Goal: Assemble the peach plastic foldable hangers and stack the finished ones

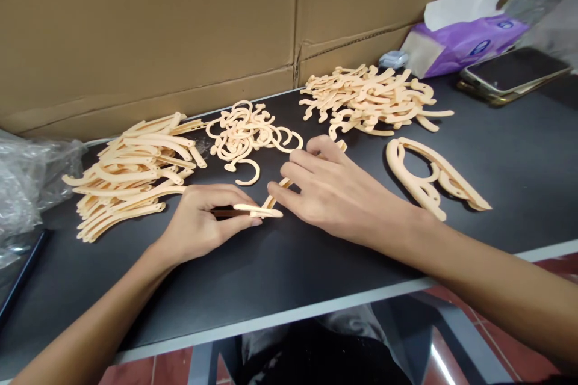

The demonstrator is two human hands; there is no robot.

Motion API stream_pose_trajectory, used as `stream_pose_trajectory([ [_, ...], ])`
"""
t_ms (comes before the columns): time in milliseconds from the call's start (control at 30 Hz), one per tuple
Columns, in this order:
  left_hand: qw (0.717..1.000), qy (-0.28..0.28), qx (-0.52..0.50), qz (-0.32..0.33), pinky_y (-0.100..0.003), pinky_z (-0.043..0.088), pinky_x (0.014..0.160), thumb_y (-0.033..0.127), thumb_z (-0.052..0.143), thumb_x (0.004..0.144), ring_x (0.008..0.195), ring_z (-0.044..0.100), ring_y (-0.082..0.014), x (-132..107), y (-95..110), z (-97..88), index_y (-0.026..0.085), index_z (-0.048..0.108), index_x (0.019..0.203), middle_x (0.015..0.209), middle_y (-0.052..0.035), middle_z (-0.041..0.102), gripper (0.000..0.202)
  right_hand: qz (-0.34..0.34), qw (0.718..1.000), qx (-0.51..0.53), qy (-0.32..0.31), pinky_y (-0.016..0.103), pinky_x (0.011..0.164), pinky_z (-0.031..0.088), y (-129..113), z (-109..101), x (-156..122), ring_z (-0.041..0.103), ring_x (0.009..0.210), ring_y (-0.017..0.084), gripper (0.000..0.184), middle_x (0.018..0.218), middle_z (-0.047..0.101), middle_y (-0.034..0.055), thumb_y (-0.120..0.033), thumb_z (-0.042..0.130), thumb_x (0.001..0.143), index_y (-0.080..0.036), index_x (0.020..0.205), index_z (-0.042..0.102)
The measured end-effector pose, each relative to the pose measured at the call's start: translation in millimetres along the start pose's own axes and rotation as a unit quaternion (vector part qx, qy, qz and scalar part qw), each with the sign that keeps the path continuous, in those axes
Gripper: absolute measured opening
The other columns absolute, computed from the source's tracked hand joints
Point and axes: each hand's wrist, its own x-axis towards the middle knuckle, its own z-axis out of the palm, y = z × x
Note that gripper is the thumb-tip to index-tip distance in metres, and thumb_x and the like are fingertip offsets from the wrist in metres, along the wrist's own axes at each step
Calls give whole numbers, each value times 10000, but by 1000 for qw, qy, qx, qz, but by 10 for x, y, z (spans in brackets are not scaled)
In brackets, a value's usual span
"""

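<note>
My left hand is closed, pinching a cream plastic hanger hook between thumb and fingers, low over the dark table. From it a cream hanger arm slants up to the right, under the curled fingers of my right hand. Those fingers grip this arm; part of it is hidden beneath them. Just beyond my hands lies a pile of loose hooks. Longer hanger arms are heaped behind my left hand, and more curved arms behind my right. A folded hanger rests beside my right wrist.
Cardboard stands along the back of the table. At the back right are a purple tissue pack and a phone. Clear plastic wrap and a dark blue stick-like object lie at the left.
</note>
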Motion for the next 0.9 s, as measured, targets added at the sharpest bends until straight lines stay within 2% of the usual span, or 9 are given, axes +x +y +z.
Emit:
stream_pose_trajectory([
  [200,999,17,34,0,-186,537,656,223,795,806,703,700,-118,-22,-3,27,174,757,778,810,-10,759,68,2,1000,-7,-6,382,803,319,-5,20,6,536,754,209,266,728,626,50,-73,470,969,-139,891,716],
  [533,998,32,44,35,-177,530,669,194,782,817,715,694,-107,-37,-10,38,167,699,766,818,-7,746,101,-12,999,19,-36,364,769,276,8,91,0,498,690,187,245,675,622,43,-86,497,965,-146,855,707],
  [700,998,45,40,23,-215,547,677,207,774,817,717,701,-135,-35,5,38,167,700,757,805,-25,750,103,2,998,32,-56,351,738,263,-10,81,-3,505,674,182,209,697,645,38,-93,527,954,-155,865,706],
  [900,999,39,16,9,-217,548,656,199,760,825,706,698,-136,-41,25,44,172,721,762,805,-31,753,79,24,998,39,-49,343,680,233,-38,63,-7,500,653,179,184,685,649,34,-102,558,936,-161,858,714],
])
